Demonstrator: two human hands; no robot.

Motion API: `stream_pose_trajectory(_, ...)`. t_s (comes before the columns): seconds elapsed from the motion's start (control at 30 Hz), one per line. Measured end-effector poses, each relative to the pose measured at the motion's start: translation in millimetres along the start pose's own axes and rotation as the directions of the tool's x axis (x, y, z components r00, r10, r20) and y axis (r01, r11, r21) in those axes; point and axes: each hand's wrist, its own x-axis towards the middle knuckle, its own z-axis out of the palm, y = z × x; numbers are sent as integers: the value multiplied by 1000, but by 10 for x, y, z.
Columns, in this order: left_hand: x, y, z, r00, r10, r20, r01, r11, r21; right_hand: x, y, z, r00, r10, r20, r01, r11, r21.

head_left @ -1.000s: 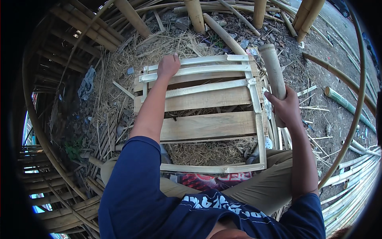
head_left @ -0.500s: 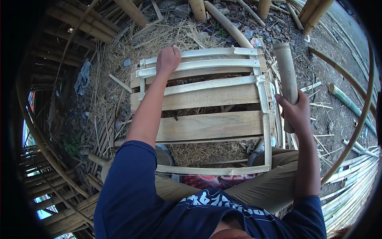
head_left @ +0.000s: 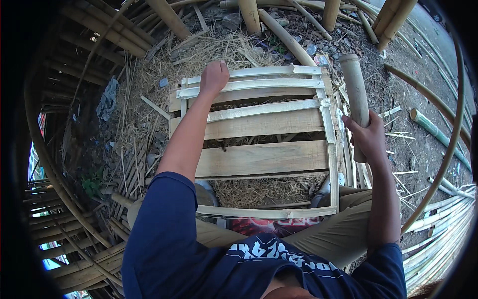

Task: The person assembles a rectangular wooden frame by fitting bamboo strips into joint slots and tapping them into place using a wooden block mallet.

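Observation:
A pale frame of split bamboo strips [head_left: 271, 84] lies across a low platform of wooden planks [head_left: 266, 157]. Its near strip [head_left: 269, 214] reaches over my lap. At the far left of the frame, my left hand [head_left: 214, 78] is closed in a fist over the far strips. The curled fingers are mostly hidden behind the back of the hand, though they seem to wrap the far strip. Right of the planks, my right hand [head_left: 369, 137] grips the lower part of a thick bamboo piece [head_left: 355, 82], which is held up beside the frame without touching it.
Straw and shavings [head_left: 149, 119] cover the ground around the platform. Bamboo posts [head_left: 249, 17] stand at the far side, and a leaning pole [head_left: 286, 37] comes close to the planks. A green bamboo pole [head_left: 438, 132] and a bundle of split strips [head_left: 443, 224] lie at the right.
The view has shifted slightly. My left hand keeps its place on the frame; my right hand and the bamboo piece have moved a little farther from me relative to the frame.

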Motion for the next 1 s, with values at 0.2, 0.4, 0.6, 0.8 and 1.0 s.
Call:
stream_pose_trajectory(0.2,-53,-335,-882,938,215,-273,-295,908,-297,-87,50,47,993,-91,78,100,987,-128)
stream_pose_trajectory(0.4,-702,-745,-1506,970,-242,-25,233,953,-192,-257,-273,625,968,-81,239,115,984,-133)
stream_pose_trajectory(0.6,-1105,-1409,-1047,998,-59,3,56,925,-375,-295,-840,1614,880,-198,433,255,964,-76)
stream_pose_trajectory(0.8,-1121,-1529,-902,996,9,-85,-45,905,-423,-492,-1394,2153,851,-193,488,301,942,-152)
stream_pose_trajectory(1.0,-1069,-1506,-961,999,-24,-46,-4,852,-523,-408,-1574,2630,854,-179,488,357,884,-301)
